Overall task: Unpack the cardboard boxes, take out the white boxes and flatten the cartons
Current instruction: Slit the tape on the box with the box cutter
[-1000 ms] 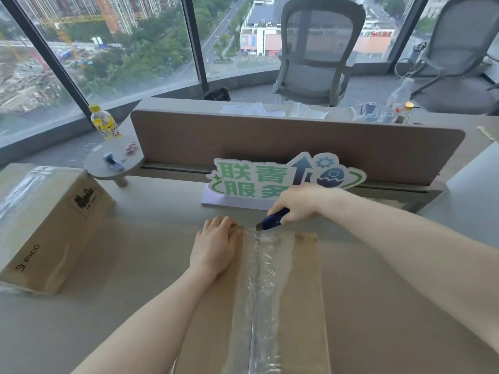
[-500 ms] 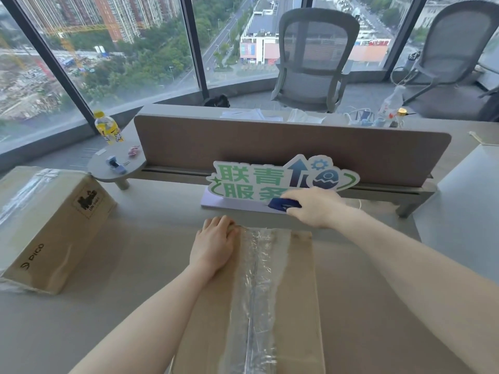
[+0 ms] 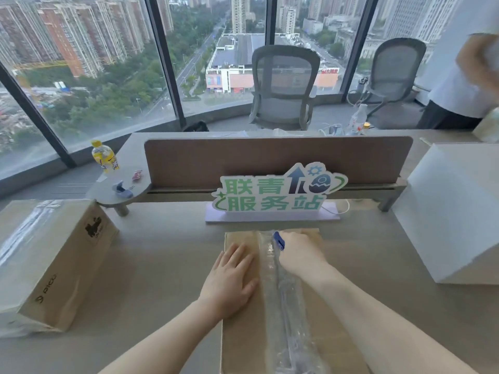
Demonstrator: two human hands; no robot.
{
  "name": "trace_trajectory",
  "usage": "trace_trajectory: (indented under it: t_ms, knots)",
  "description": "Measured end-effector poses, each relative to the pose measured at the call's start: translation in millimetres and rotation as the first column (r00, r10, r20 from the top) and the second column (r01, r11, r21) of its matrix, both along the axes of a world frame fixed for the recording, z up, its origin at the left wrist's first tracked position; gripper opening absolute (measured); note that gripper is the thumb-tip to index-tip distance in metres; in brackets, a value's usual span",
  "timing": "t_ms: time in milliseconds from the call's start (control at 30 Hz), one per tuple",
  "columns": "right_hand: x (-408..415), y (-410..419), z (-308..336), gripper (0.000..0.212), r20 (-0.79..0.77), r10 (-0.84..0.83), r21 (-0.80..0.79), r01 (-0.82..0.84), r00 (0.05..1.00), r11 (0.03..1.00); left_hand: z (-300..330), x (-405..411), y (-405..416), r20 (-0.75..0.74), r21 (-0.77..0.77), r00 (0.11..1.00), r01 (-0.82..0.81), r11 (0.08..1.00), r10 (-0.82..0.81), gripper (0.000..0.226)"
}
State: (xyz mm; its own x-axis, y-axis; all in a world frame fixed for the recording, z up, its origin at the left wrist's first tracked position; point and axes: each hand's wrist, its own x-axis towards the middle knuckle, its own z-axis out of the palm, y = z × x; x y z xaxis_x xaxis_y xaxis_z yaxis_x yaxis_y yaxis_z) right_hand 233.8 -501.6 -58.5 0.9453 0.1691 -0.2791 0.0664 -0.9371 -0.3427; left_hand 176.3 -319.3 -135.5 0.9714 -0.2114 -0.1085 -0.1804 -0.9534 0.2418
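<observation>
A taped cardboard carton (image 3: pixel 240 336) lies on the desk right in front of me, with a clear tape strip (image 3: pixel 283 300) running down its middle seam. My left hand (image 3: pixel 229 282) rests flat and open on the carton's left flap. My right hand (image 3: pixel 299 255) grips a blue utility knife (image 3: pixel 278 240), its tip on the tape near the carton's far end. A second sealed carton (image 3: pixel 51 263) stands at the left. A white box (image 3: pixel 453 211) stands at the right.
A green and white sign (image 3: pixel 278 193) stands just beyond the carton, in front of a brown desk divider (image 3: pixel 270 157). A yellow bottle (image 3: pixel 104 156) and small items sit on a round shelf at the left. Another person (image 3: pixel 464 63) stands at the far right, behind two office chairs.
My right hand brought the knife back from near the sign onto the tape at the carton's far end. My left hand slid down the left flap. The view tilted up and widened.
</observation>
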Motion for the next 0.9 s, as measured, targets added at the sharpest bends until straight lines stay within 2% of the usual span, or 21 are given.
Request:
trace_trajectory:
  t_ms: [67, 200, 300, 367, 467, 633, 900]
  knots:
    - [-7, 15, 5, 0.015, 0.021, -0.068, -0.039, 0.069, 0.997, 0.997, -2, -10, 2, 0.000, -0.005, 0.999, 0.044, 0.999, -0.044, 0.072]
    - [-18, 43, 8, 0.009, 0.009, -0.179, -0.068, 0.179, 0.984, 0.981, -9, -23, 5, 0.032, -0.073, 0.998, 0.054, 0.996, -0.052, 0.088]
    - [-30, 50, 11, 0.008, -0.005, -0.227, -0.098, 0.226, 0.974, 0.969, -9, -23, 2, 0.048, -0.111, 0.998, 0.048, 0.993, -0.043, 0.089]
    - [-42, 50, 12, 0.006, -0.001, -0.250, -0.116, 0.249, 0.968, 0.962, -8, -26, 3, 0.044, -0.132, 0.998, 0.048, 0.990, -0.042, 0.084]
    - [-65, 49, 12, 0.007, -0.022, -0.271, -0.108, 0.267, 0.962, 0.958, -9, -24, 5, 0.051, -0.157, 0.998, 0.036, 0.987, -0.029, 0.064]
    - [-105, 45, 14, 0.007, -0.065, -0.298, -0.101, 0.291, 0.952, 0.951, -10, -24, 3, 0.054, -0.206, 0.998, 0.025, 0.978, -0.014, 0.060]
    - [-180, 31, 19, 0.018, -0.125, -0.312, -0.091, 0.303, 0.942, 0.949, -7, -25, 1, 0.066, -0.202, 0.998, 0.023, 0.979, -0.010, 0.057]
